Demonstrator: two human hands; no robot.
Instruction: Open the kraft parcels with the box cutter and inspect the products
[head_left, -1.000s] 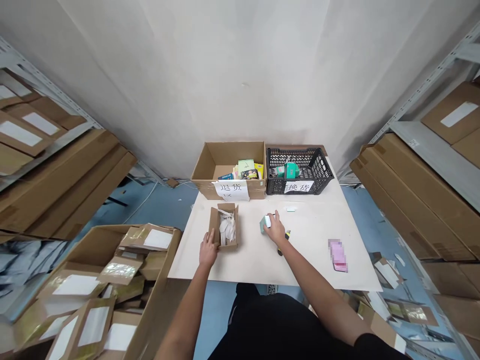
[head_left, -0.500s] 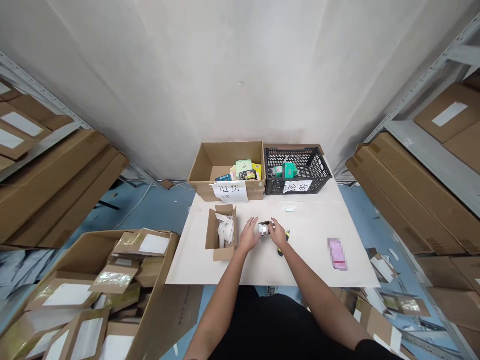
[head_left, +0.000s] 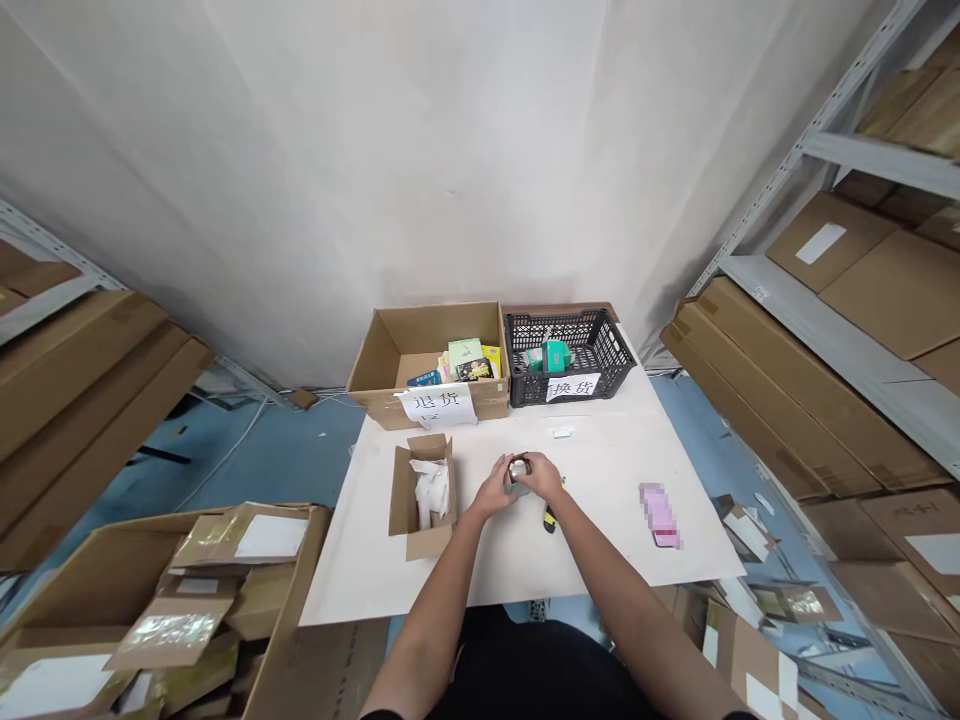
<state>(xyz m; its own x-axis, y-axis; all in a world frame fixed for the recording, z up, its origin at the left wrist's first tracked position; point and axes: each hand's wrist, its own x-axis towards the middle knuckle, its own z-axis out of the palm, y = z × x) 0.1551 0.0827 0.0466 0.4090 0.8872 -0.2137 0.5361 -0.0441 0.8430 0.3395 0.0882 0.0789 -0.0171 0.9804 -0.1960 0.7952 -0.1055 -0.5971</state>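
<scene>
Box [head_left: 519, 468], open-topped, is pinched between the fingers of the left hand [head_left: 495, 488] and right hand [head_left: 543, 476] near the middle of the surface [head_left: 607, 475]. A yellow-black cutter [head_left: 550, 519] lies at its five o'clock, a paper-filled carton [head_left: 430, 543] at nine, a black crate [head_left: 611, 384] at one.

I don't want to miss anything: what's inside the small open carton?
The carton holds crumpled white material, apparently paper; anything beneath it is covered, so I can't tell.
</scene>
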